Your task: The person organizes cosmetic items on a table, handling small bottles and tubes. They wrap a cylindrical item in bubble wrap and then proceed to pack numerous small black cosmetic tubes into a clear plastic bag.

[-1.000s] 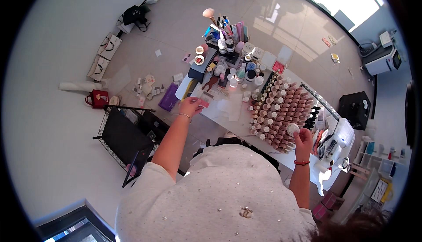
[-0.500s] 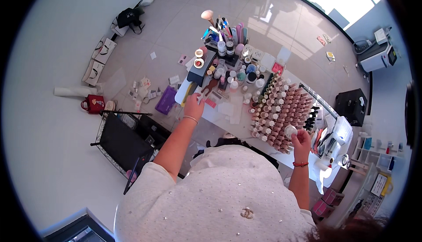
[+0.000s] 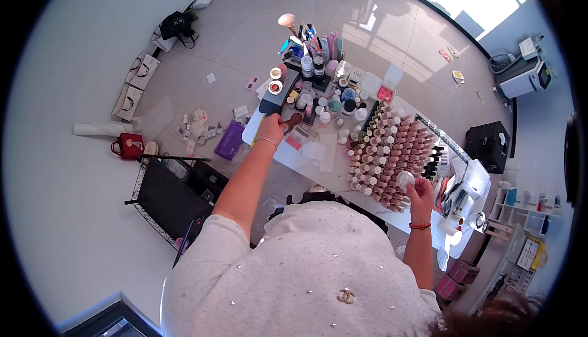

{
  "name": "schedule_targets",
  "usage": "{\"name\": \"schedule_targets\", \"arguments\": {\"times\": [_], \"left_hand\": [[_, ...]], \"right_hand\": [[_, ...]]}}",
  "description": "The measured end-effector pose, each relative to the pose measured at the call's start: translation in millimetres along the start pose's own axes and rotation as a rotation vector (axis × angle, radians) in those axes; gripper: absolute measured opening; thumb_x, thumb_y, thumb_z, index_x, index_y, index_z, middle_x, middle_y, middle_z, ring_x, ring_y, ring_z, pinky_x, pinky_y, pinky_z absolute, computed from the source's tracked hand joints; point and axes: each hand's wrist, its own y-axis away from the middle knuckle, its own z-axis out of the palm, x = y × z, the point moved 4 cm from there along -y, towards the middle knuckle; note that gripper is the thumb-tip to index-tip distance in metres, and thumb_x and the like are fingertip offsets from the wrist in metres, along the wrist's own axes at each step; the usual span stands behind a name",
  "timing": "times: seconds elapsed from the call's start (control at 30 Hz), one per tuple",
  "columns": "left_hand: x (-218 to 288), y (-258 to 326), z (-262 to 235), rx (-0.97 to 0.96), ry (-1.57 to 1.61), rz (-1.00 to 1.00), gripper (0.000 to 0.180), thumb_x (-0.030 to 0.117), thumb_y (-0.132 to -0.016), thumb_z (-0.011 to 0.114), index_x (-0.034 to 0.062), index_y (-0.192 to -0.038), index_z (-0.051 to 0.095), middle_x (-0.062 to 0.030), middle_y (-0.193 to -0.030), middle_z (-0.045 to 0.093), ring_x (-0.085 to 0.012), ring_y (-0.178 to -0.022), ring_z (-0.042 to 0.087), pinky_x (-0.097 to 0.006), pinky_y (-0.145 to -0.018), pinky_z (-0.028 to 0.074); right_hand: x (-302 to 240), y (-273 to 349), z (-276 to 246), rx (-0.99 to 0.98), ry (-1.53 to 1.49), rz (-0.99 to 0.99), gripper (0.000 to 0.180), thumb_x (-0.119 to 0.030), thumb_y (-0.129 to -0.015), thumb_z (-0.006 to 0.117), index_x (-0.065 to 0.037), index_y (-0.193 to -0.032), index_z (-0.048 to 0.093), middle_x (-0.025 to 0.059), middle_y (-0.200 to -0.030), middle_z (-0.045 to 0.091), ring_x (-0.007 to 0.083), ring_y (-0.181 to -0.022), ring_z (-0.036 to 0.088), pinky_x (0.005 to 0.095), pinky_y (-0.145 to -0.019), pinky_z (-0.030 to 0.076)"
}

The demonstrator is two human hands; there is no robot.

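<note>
My left hand (image 3: 270, 128) is at the left end of the table, closed over the near part of a brown, round-ended flat piece (image 3: 295, 119). Its fingers partly hide that piece, so its exact kind is unclear. Just beyond the hand lies a dark grey case (image 3: 278, 95) with two small open pots (image 3: 275, 86) on top. On the right, my right hand (image 3: 421, 192) pinches a small white round piece (image 3: 405, 180), held over the near edge of many upright nail polish bottles (image 3: 392, 150) with pinkish caps.
A cup of brushes (image 3: 312, 46), small jars (image 3: 348, 106) and a red-pink palette (image 3: 384, 93) stand at the back of the table. White paper rolls (image 3: 452, 234) lie at its right end. On the floor to the left are a purple tray (image 3: 230, 140) and scattered packets; a black cart (image 3: 168, 196) stands nearer.
My left hand has moved slightly up and right, onto the brown piece, covering its lower part. My right hand stays nearly still with the white round piece.
</note>
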Motion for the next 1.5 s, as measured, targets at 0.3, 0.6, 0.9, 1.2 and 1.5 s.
{"name": "schedule_targets", "arguments": {"times": [0.3,0.6,0.9,1.2,1.5], "left_hand": [[-64,27,-36,0.177,-0.096,-0.137,0.018,0.023,-0.086,0.072,0.0057,-0.092,0.068,-0.0158,-0.086,0.071,-0.0365,-0.085,0.068,-0.046,-0.077,0.054],[-67,27,-34,0.296,-0.161,-0.07,0.022,0.021,-0.087,0.069,0.0065,-0.102,0.065,-0.0172,-0.103,0.063,-0.0377,-0.099,0.062,-0.047,-0.083,0.051],[41,67,2,0.012,-0.193,0.39,0.047,0.025,-0.079,0.073,0.0074,-0.121,0.06,-0.0164,-0.109,0.061,-0.0381,-0.1,0.06,-0.045,-0.086,0.051],[11,44,15,-0.005,-0.037,0.273,0.032,0.015,-0.079,0.073,0.0051,-0.108,0.062,-0.0154,-0.104,0.064,-0.035,-0.097,0.063,-0.044,-0.085,0.052],[-6,25,12,0.077,0.081,0.133,0.022,0.01,-0.081,0.073,0.0059,-0.101,0.065,-0.0145,-0.101,0.066,-0.0338,-0.098,0.064,-0.043,-0.084,0.052]], "right_hand": [[6,4,-1,-0.008,0.013,0.004,0.015,-0.009,-0.091,0.071,-0.004,-0.099,0.059,-0.0022,-0.087,0.062,0.0052,-0.074,0.058,0.0203,-0.066,0.048],[-1,-6,6,-0.034,0.019,0.022,0.014,-0.007,-0.091,0.071,-0.005,-0.099,0.059,-0.004,-0.085,0.06,0.0037,-0.073,0.056,0.0184,-0.064,0.046],[1,-6,3,-0.008,0.015,0.021,0.014,-0.006,-0.091,0.071,-0.004,-0.098,0.059,-0.0041,-0.084,0.06,0.0033,-0.074,0.056,0.0182,-0.064,0.045],[4,1,-7,0.011,-0.019,0.024,0.015,-0.011,-0.092,0.071,-0.005,-0.1,0.06,-0.0027,-0.088,0.063,0.0053,-0.076,0.058,0.0196,-0.067,0.047],[9,6,-14,0.026,0.0,0.014,0.015,-0.011,-0.092,0.071,-0.004,-0.099,0.06,-0.0028,-0.085,0.063,0.0053,-0.073,0.057,0.0197,-0.066,0.045]]}}
